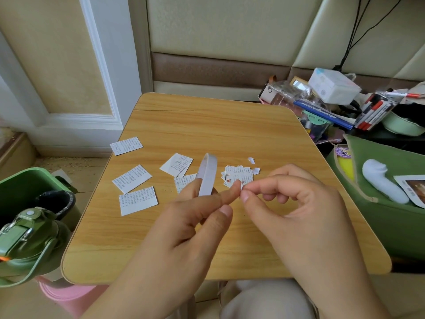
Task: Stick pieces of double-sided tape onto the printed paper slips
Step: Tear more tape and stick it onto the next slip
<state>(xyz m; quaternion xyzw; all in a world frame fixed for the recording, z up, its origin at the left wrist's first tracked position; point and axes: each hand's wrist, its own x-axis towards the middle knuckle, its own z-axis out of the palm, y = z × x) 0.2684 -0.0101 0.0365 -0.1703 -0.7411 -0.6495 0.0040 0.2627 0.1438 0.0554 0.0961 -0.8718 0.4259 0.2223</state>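
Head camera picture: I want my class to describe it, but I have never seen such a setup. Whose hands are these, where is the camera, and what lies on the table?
There is no machine here. A person wears the camera on the head, so it looks down at their own two hands. The left hand holds a roll of white double-sided tape. The right hand pinches a small white piece, probably tape, at the fingertips, against the left forefinger. On the wooden table lie printed paper slips: several single ones on the left and a small pile just beyond the hands, with tiny white scraps nearby. A green bottle stands off the table at left.
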